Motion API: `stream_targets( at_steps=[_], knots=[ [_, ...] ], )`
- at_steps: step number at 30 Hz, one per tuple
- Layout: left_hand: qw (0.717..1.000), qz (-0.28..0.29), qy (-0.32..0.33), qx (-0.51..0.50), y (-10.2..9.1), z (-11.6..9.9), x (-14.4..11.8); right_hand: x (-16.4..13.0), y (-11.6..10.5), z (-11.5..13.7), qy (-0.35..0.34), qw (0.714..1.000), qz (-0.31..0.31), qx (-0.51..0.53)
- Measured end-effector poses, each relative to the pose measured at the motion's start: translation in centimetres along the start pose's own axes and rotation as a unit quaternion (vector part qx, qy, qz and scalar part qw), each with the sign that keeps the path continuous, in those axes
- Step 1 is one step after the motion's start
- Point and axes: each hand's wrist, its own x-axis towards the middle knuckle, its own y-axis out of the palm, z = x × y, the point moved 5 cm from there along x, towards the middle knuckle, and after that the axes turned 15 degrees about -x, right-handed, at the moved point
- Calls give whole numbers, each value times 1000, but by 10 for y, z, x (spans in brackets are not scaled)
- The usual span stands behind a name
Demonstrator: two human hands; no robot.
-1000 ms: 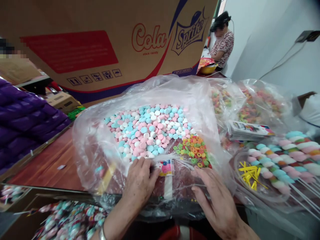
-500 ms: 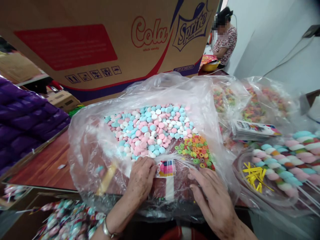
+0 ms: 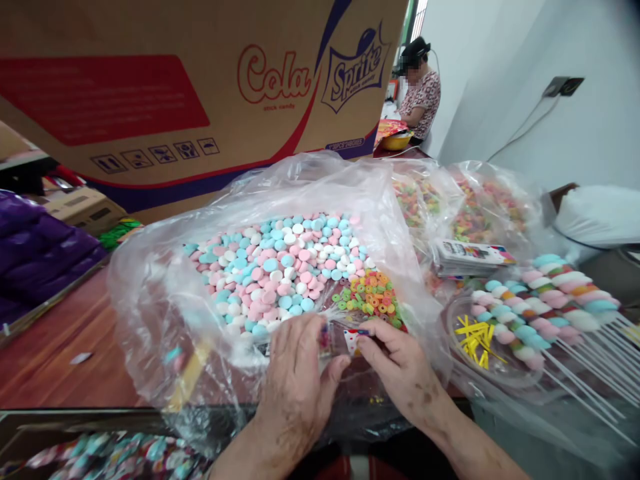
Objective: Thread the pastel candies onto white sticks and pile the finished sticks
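My right hand (image 3: 400, 363) pinches the edge of a small printed card (image 3: 351, 340), white with coloured dots, between thumb and fingers. Close by on the left, my left hand (image 3: 295, 380) lies over clear plastic, fingers stretched forward and thumb apart. Part of a dark printed piece shows under its fingertips, and the rest is hidden. Just beyond both hands, pink, blue and white button-shaped candies (image 3: 270, 267) are heaped in a large open clear plastic bag (image 3: 150, 300). Small coloured ring candies (image 3: 375, 293) lie at the heap's right, beside thin white sticks (image 3: 340, 313).
A round clear tub (image 3: 453, 333) of yellow ties (image 3: 475, 340) is at the right, beside marshmallow skewers (image 3: 565, 293) and a stack of printed cards (image 3: 470, 257). Behind stands a large carton (image 3: 220, 87). Another person (image 3: 423, 93) sits at the back.
The view has shifted right. My right hand has moved in toward my left and now pinches a printed card. My left hand has slid over the printed piece that lay between them.
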Motion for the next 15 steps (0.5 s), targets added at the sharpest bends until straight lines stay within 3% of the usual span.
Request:
stream_targets(
  at_steps=[2,4,7,10,12,15],
  knots=[
    [997,41,-38,-44,0,1,7,-1,-8,-2,-1,1000,27,-1],
    [977,130,-123,-116,5,5,13,-3,-14,-2,-6,999,53,-7],
    [894,236,-286,-251,16,15,15,-6,-21,-2,-6,997,72,-10],
    [810,267,-372,-366,27,20,11,-7,-25,-1,-13,997,72,10],
    [784,269,-388,-404,32,21,9,-7,-28,0,-26,998,64,5],
    [767,251,-394,-441,37,19,10,-8,-32,1,-44,997,48,-37]
  ],
)
